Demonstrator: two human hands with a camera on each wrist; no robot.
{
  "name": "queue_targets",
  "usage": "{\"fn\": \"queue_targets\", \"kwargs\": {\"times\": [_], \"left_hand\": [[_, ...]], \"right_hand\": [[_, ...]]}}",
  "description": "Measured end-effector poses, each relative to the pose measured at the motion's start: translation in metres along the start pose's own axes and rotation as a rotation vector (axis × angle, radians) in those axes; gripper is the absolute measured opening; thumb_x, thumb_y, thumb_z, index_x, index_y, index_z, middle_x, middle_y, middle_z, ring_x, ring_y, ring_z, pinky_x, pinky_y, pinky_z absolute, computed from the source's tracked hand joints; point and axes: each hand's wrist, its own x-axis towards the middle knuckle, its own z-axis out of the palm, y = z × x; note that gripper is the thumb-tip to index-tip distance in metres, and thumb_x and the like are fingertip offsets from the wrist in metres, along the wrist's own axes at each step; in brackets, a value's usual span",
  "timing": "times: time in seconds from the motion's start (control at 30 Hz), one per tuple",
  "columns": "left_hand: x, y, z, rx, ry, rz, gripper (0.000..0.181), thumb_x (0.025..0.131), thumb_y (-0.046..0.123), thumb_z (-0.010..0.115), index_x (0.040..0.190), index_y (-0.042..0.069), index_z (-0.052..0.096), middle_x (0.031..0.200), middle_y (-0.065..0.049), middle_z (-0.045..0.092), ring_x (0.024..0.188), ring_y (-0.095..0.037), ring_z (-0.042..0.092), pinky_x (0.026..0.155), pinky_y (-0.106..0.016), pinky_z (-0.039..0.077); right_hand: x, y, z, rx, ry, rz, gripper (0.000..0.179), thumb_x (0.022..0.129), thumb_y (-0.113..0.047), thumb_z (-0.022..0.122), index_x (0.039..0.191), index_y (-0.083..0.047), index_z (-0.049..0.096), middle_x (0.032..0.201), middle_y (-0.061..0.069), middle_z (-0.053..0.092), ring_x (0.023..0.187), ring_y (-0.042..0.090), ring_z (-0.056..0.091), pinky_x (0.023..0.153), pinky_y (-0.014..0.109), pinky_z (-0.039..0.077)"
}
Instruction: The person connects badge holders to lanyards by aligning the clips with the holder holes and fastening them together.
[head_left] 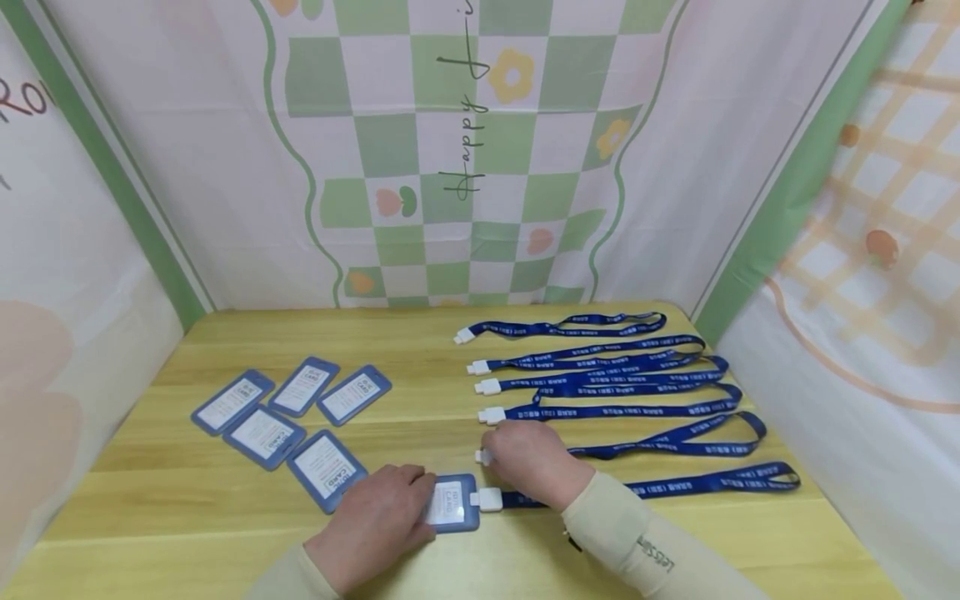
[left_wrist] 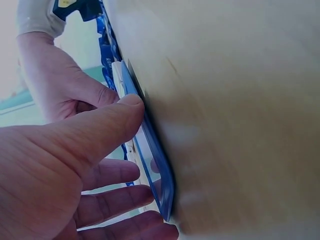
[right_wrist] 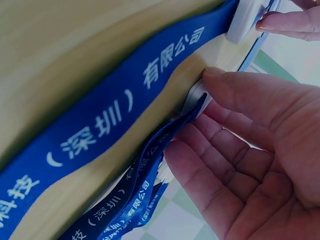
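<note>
My left hand [head_left: 378,518] holds a blue-framed ID card holder [head_left: 452,505] flat on the table, thumb along the near edge and fingers at the far edge. The holder's top end meets the white clip [head_left: 491,499] of the nearest blue lanyard [head_left: 697,482], whose strap stretches right, partly behind my right wrist. With thumb and fingers, my right hand [head_left: 531,460] pinches the white clip [right_wrist: 194,95] of the second lanyard [head_left: 675,445]. That clip's white tip pokes out left of the fingers in the head view; the rest is hidden there by the hand.
Several more blue ID card holders [head_left: 264,435] lie loosely grouped on the left of the wooden table [head_left: 180,533]. Beyond my right hand, several blue lanyards [head_left: 615,412] lie in rows, white clips pointing left. A patterned cloth [head_left: 375,146] hangs behind the table.
</note>
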Motion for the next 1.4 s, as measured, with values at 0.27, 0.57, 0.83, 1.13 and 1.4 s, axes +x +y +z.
{"fn": "queue_targets", "kwargs": {"times": [0.27,0.57,0.83,1.13,1.4], "left_hand": [[-0.002,-0.003,-0.002,0.002,0.017,-0.01,0.053,0.083,0.044,0.085,0.121,0.008,0.073,0.112,-0.007,0.074,0.088,-0.02,0.069,0.076,-0.034,0.061],[-0.005,-0.008,-0.005,-0.014,0.028,-0.026,0.058,0.085,0.042,0.083,0.126,0.004,0.071,0.118,-0.012,0.073,0.097,-0.025,0.071,0.084,-0.04,0.063],[-0.01,-0.017,-0.008,-0.048,-0.011,-0.115,0.059,0.084,0.04,0.085,0.128,0.004,0.071,0.124,-0.013,0.072,0.105,-0.029,0.071,0.088,-0.045,0.063],[-0.017,-0.03,-0.012,-0.042,0.031,-0.142,0.054,0.084,0.037,0.086,0.125,0.005,0.072,0.121,-0.014,0.073,0.104,-0.03,0.072,0.088,-0.046,0.063],[-0.024,-0.042,-0.014,-0.052,0.011,-0.207,0.051,0.086,0.032,0.085,0.126,0.004,0.071,0.124,-0.017,0.072,0.107,-0.035,0.071,0.091,-0.051,0.062]], "right_hand": [[0.004,-0.004,0.001,-0.027,0.002,-0.015,0.009,0.094,-0.02,0.076,0.087,-0.014,0.075,0.074,-0.004,0.066,0.061,0.008,0.053,0.055,0.023,0.053],[0.009,-0.009,0.001,-0.054,-0.046,-0.007,0.008,0.093,-0.021,0.078,0.091,-0.014,0.075,0.078,-0.002,0.068,0.065,0.01,0.059,0.059,0.024,0.056],[0.01,-0.012,0.001,-0.081,-0.02,-0.045,0.009,0.095,-0.021,0.077,0.089,-0.014,0.076,0.077,-0.003,0.068,0.064,0.009,0.058,0.058,0.024,0.056],[0.012,-0.015,0.0,-0.11,0.012,-0.093,0.005,0.093,-0.015,0.078,0.088,-0.013,0.076,0.075,-0.002,0.066,0.062,0.008,0.056,0.056,0.023,0.055],[0.014,-0.019,0.0,-0.092,-0.001,-0.078,0.003,0.093,-0.015,0.078,0.09,-0.014,0.078,0.074,-0.004,0.065,0.061,0.008,0.051,0.056,0.022,0.053]]}}
